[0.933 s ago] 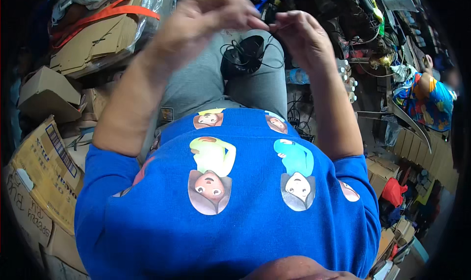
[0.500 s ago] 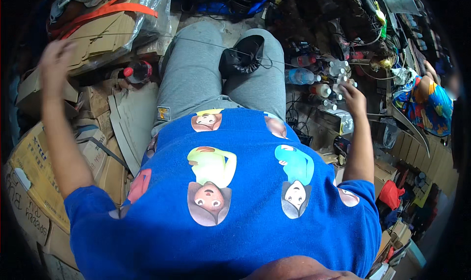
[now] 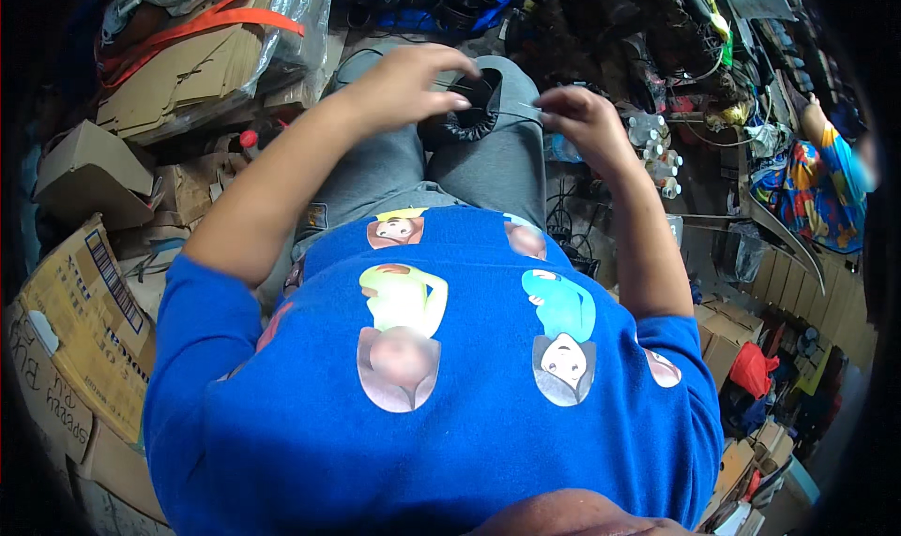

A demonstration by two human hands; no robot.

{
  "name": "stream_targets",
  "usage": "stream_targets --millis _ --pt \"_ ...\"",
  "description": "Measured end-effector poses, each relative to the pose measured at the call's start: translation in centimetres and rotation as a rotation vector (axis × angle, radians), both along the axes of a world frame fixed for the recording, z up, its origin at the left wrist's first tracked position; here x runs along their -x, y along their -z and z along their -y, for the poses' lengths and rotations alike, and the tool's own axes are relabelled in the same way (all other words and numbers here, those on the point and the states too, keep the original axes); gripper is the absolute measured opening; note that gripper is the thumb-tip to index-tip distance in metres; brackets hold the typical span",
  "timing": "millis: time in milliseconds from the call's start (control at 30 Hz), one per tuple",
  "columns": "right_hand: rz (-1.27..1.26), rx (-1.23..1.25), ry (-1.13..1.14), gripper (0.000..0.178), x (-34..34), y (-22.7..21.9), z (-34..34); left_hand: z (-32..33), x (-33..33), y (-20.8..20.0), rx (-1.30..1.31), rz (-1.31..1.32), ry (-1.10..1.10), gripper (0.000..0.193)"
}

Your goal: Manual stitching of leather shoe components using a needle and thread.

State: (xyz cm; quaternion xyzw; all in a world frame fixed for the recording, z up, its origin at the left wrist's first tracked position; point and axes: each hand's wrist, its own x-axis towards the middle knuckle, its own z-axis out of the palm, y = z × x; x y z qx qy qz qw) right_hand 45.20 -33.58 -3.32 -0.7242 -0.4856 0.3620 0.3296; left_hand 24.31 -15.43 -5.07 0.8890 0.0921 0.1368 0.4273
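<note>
A black piece (image 3: 471, 123) with a gathered, ruffled edge, perhaps a shoe part, rests across my thighs with its opening facing up. Over its left side reaches my left hand (image 3: 413, 84), index finger stretched out and thumb apart from it. To the right of the piece, my right hand (image 3: 584, 128) has its thumb and fingertips pinched together. A dark thread (image 3: 514, 115) runs from the piece to these fingertips. Something thin and pale shows beside them, too small to name.
Cardboard boxes (image 3: 89, 175) and a flattened stack (image 3: 178, 81) with an orange strap lie at left. Several plastic bottles (image 3: 662, 160) stand at right. A curved blade (image 3: 798, 240) juts out farther right, near another person in colourful clothing (image 3: 817, 193).
Both hands were spread wide with the thread stretched between them. They have come inward to the black piece, the left from the far left, the right from beside the bottles.
</note>
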Motion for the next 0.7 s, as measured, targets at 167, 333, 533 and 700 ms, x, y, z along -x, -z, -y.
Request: stream_targets --millis 167,333,533,700 --pt "0.073 -0.033 -0.088 0.013 0.3 1.0 -3.2 -0.1 -4.7 1.8 -0.059 -0.145 0.134 0.031" --pt "0.212 -0.032 -0.194 0.011 0.0 0.8 -3.0 -0.5 -5.1 1.6 0.268 -0.29 0.235 0.029" --pt "-0.02 -0.061 -0.097 0.012 0.8 2.5 -2.0 -0.8 -5.0 2.9 0.619 -0.341 0.27 0.031" --pt "0.017 -0.16 -0.013 0.017 2.3 3.5 0.0 -1.1 -4.8 2.9 0.607 -0.376 0.35 0.036"
